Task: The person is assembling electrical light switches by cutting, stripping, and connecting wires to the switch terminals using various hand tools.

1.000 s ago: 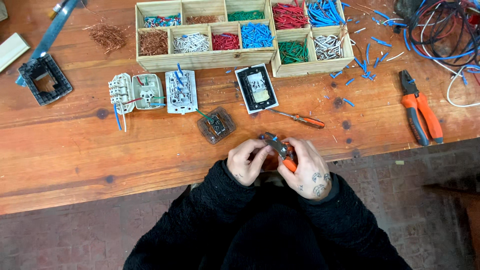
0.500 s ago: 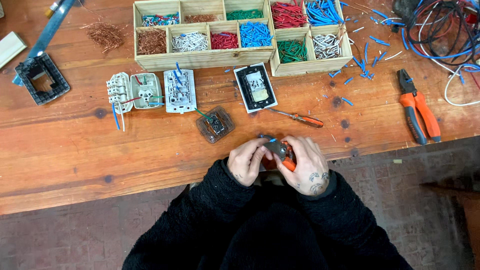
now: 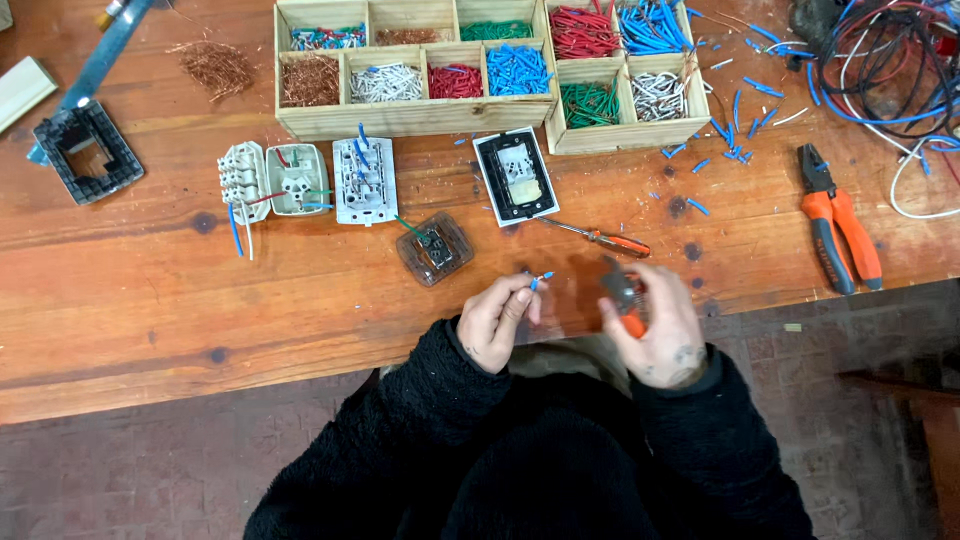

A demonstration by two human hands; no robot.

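Hands apart at the bench's (image 3: 200,330) near edge: left hand (image 3: 497,322) pinches a blue wire (image 3: 541,279), right hand (image 3: 655,325) grips orange-handled strippers (image 3: 624,300). Best to strip gently, square to the wire.

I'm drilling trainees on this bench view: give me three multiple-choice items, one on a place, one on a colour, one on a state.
1. Where do the large pliers lie?
A. right end of the table
B. inside a box
C. on the floor

2. What colour is the wire piece in the left hand?
A. red
B. blue
C. green

3. How are the two hands?
A. pressed together
B. apart, each holding something
C. flat on the table

Answers: 1 A, they rest on wood at the right. 2 B, blue shows at the fingertips. 3 B, the right hand grips an orange-handled tool.
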